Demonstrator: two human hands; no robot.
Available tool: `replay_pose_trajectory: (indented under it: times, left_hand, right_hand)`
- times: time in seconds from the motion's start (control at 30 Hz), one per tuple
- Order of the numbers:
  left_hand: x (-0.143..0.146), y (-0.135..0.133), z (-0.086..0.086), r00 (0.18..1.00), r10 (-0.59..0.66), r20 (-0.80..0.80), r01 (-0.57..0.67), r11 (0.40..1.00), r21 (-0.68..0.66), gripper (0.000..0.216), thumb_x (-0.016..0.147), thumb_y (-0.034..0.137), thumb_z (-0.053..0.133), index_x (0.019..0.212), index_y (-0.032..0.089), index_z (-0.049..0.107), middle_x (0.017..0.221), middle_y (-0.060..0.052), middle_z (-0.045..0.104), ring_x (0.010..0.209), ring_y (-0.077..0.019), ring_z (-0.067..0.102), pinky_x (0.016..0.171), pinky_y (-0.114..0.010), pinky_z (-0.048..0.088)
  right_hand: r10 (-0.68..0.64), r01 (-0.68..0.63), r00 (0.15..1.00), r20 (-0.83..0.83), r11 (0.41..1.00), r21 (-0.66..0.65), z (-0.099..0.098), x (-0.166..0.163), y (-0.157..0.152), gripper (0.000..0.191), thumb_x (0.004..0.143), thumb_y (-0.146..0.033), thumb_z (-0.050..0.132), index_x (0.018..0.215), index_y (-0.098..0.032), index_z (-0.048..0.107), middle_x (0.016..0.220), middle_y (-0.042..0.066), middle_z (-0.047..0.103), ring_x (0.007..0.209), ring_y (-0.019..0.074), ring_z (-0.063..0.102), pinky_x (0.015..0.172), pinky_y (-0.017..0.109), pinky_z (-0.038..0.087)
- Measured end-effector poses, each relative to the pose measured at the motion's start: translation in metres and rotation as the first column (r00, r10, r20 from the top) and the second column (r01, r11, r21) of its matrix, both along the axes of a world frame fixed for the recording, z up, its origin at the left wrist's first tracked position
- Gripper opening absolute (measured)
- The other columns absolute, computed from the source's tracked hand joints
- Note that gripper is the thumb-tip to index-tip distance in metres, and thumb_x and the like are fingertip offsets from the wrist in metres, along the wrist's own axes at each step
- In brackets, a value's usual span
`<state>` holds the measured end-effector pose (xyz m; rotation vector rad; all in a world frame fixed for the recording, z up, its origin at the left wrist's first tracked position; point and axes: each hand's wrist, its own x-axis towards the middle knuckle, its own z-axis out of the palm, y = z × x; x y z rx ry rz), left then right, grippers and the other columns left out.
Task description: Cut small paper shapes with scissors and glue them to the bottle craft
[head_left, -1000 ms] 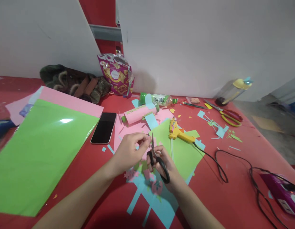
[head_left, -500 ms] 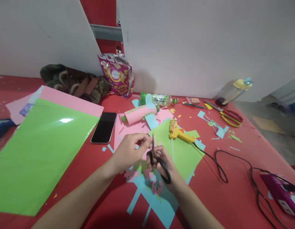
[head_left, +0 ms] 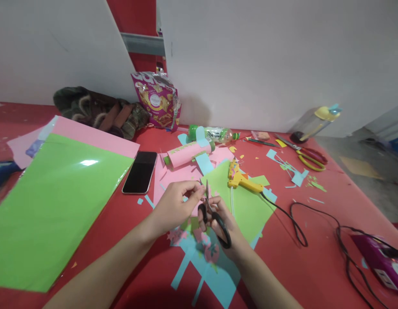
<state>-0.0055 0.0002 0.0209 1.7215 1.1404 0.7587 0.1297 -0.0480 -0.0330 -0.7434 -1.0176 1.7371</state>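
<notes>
My right hand (head_left: 223,221) has its fingers in the handles of a pair of black-handled scissors (head_left: 222,227). Their blades point away from me and stand slightly apart. Just left of the blades, my left hand (head_left: 179,201) is closed in a pinch; whatever lies between thumb and forefinger is too small to make out. Beneath both hands are blue paper (head_left: 223,279), green paper (head_left: 250,214) and small pink cut-outs (head_left: 212,253). A pink paper-wrapped roll (head_left: 189,153) with green ends lies beyond my hands.
A yellow glue gun (head_left: 245,182) rests on the green paper, its black cord (head_left: 282,210) running right to a purple power strip (head_left: 381,264). A phone (head_left: 140,172) and bagged green sheets (head_left: 66,193) lie left. Behind stand a snack bag (head_left: 158,101) and a bottle (head_left: 218,135); larger scissors (head_left: 310,159) lie right.
Both hands and the scissors stay almost in place. The view has shifted very slightly; nothing has been picked up or let go.
</notes>
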Motion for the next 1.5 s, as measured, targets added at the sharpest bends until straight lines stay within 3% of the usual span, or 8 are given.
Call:
replay_pose_trajectory:
  times: [0.97, 1.5]
  left_hand:
    - [0.0049, -0.0029, -0.0032, 0.995, 0.076, 0.057, -0.072, 0.995, -0.070, 0.024, 0.075, 0.022, 0.040, 0.052, 0.015, 0.041, 0.051, 0.004, 0.039, 0.051, -0.0075, 0.039, 0.051, -0.019, 0.035]
    - [0.0015, -0.0027, -0.0047, 0.996, 0.053, 0.074, -0.044, 0.992, -0.114, 0.025, 0.077, 0.024, 0.041, 0.054, 0.014, 0.043, 0.052, 0.004, 0.037, 0.053, -0.0075, 0.038, 0.053, -0.019, 0.033]
  right_hand:
    - [-0.018, 0.018, 0.999, 0.038, 1.000, 0.014, 0.0042, -0.0010, 0.0003, 0.041, 0.066, -0.050, 0.058, 0.089, -0.023, 0.039, 0.070, -0.001, 0.046, 0.054, 0.0109, 0.041, 0.048, 0.023, 0.036]
    - [0.011, -0.018, 0.994, -0.107, 0.998, -0.065, 0.0054, 0.0004, 0.0001, 0.038, 0.066, -0.046, 0.061, 0.088, -0.021, 0.043, 0.071, -0.001, 0.047, 0.057, 0.0095, 0.041, 0.054, 0.023, 0.033]
